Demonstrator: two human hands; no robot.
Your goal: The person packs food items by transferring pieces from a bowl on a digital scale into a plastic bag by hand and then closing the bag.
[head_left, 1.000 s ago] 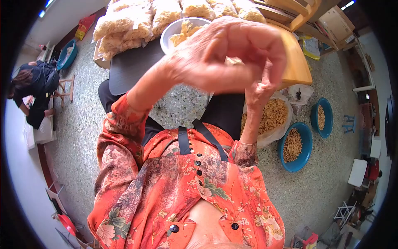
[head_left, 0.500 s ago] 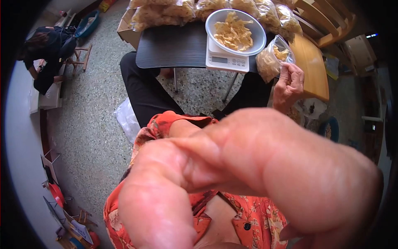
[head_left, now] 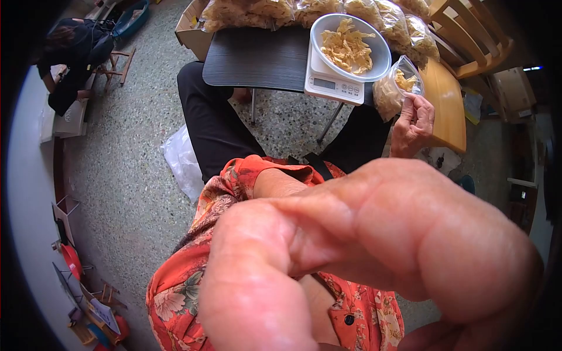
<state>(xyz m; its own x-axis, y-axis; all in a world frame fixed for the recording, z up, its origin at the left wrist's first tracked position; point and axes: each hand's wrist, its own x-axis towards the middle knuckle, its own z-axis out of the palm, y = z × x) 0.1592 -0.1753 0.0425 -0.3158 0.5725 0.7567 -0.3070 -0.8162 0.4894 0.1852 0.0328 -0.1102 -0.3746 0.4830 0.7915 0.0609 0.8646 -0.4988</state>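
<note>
The left hand (head_left: 374, 234) looms across the lower right of the frame, thumb and fingers bent into an arch; the thumb's tip is cut off, so I cannot tell whether it holds anything. The speckled floor (head_left: 134, 175) spreads over the left. Filled bags (head_left: 252, 14) line the top edge, beside the black table (head_left: 252, 61). A person (head_left: 88, 44) sits bent forward, upper left. Upper right of centre, a bowl (head_left: 380, 52) of pale strips rests on a scale (head_left: 328, 86). Just right of it, the right hand (head_left: 414, 123) pinches the rim of a bag (head_left: 386, 96), which contains more strips.
</note>
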